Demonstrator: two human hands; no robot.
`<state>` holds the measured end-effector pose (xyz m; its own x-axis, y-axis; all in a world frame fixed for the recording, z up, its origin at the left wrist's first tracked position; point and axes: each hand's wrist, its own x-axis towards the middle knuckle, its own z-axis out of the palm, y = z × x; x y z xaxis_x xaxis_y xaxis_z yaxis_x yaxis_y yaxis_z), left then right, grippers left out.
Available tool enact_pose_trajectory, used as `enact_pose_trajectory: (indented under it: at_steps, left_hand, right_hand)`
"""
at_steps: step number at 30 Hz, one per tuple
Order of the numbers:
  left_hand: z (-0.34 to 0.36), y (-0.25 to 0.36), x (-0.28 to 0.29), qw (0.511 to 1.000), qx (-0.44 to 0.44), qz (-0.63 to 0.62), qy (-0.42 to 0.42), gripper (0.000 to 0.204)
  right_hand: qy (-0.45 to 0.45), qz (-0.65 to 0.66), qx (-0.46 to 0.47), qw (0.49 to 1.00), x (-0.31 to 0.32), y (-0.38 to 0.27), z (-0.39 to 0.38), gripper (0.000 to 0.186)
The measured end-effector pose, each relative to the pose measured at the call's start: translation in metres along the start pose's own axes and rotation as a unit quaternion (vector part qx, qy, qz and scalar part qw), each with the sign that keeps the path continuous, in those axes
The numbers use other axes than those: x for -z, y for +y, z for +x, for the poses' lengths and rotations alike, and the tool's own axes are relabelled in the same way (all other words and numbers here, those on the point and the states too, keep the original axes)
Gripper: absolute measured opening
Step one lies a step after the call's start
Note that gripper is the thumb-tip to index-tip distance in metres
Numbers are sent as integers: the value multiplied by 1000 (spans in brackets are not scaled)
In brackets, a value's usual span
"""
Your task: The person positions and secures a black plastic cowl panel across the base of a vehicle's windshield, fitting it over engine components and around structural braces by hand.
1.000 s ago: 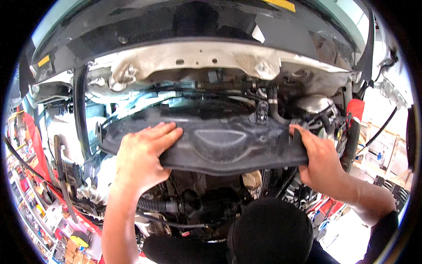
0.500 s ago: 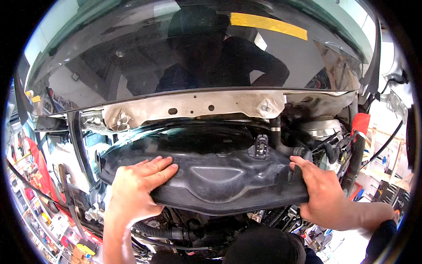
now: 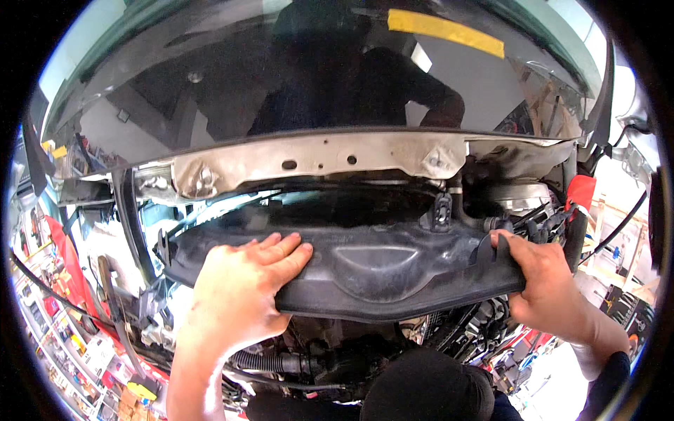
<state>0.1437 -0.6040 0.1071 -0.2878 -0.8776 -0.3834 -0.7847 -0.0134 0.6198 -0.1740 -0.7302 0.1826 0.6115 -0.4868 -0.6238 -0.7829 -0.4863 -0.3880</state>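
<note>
Head view: we look down on a long black moulded-plastic panel with a half-moon recess [image 3: 382, 270].
Panel location: it lies crosswise between the beige pressed-metal crossmember with round holes [image 3: 319, 160] and the ribbed black hose [image 3: 270, 361], apart from both in this view.
Left grip: our bare left hand [image 3: 242, 284] spreads its fingers over the panel's face, thumb at the near edge, holding it.
Right grip: our bare right hand [image 3: 544, 270] wraps the panel's right end, holding it.
Far-edge contact: we cannot tell whether the panel rests on anything there.
Step in hand: we judge it to be 2-handed handling of the panel.
Next move: we judge it calls for equal force at both ends, without twist, and care around the small black connector block [image 3: 442, 210].
</note>
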Motion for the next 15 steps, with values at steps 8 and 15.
enact_pose_trajectory:
  at_steps: [8,15]
  left_hand:
    - [-6,-9,25,999,10,-49,-8,72]
    - [18,13,13,998,-14,13,-53,70]
  right_hand:
    - [-50,-28,29,998,37,-23,3,60]
    - [-30,30,-19,999,9,15,-9,62]
